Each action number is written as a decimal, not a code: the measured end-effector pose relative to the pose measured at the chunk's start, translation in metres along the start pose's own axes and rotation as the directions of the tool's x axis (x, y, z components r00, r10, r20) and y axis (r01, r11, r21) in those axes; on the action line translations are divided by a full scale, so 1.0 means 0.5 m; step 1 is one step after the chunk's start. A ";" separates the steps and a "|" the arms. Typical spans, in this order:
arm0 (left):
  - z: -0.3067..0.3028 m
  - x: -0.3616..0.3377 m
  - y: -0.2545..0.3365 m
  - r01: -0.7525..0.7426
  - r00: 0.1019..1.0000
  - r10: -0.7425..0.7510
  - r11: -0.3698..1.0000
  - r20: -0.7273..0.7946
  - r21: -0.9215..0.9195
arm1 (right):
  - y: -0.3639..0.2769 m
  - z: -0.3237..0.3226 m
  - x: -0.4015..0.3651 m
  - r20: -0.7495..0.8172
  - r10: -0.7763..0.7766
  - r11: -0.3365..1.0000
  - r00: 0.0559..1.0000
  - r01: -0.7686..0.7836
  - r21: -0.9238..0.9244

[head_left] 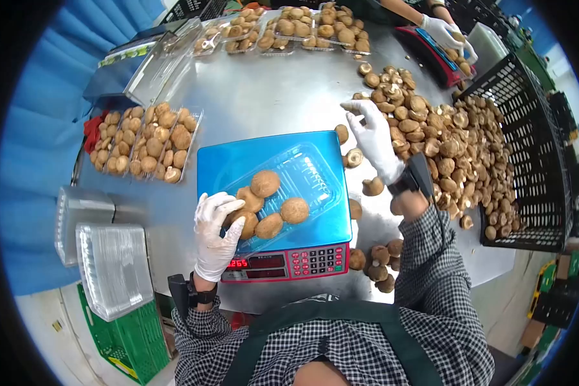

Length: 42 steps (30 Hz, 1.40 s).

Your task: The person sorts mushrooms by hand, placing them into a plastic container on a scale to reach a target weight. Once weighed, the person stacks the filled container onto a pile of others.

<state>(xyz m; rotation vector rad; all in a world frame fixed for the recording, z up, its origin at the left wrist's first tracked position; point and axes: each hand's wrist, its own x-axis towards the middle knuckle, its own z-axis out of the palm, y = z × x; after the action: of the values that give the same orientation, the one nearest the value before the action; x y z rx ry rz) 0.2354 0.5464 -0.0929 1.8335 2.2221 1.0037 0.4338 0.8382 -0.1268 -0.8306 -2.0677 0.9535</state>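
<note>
Sitting on the blue platform of the scale, the clear tray holds 5 mushrooms bunched toward its near left corner, with its far half bare. The left hand, in a white glove, lies over that cluster with its fingers draped on the nearest cap. Whether it grips the cap or only steadies it I cannot tell. It seems placed there to keep the caps packed close and inside the tray walls.

The right hand, also gloved, stretches away to the loose pile on the metal table. Its fingers are spread and extended, with the tips at the pile's edge and nothing visibly held. The pile lies against a black crate, probably so that it stays within that arm's reach.

Red digits glow on the scale's front, facing the person. To the left lie filled trays and a stack of empty trays, well apart from the pile. At the far edge a co-worker's gloved hand is at a red scale.
</note>
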 end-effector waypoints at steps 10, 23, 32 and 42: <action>-0.048 0.116 0.051 -0.120 0.990 0.121 0.992 0.069 -0.030 | 0.154 0.022 0.004 0.348 0.066 0.717 0.935 0.198 -0.668; -0.009 0.183 0.132 -0.330 0.916 0.359 0.928 0.178 -0.171 | -0.088 -0.149 -0.147 0.201 0.180 0.927 0.963 -0.234 0.294; 0.038 0.178 0.235 -0.322 0.897 0.362 0.929 0.255 -0.184 | -0.085 -0.251 -0.253 0.108 0.297 0.545 0.949 -0.261 0.797; 0.366 0.337 0.252 -0.315 0.823 0.042 0.864 0.567 0.393 | -0.012 -0.402 -0.391 0.360 0.312 0.704 0.879 -0.469 0.534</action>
<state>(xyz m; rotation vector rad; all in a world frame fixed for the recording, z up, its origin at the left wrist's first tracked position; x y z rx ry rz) 0.3796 0.7843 -0.1132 2.1924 2.0485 -0.1136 0.6995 0.7575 -0.0885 -0.8356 -1.5999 1.9264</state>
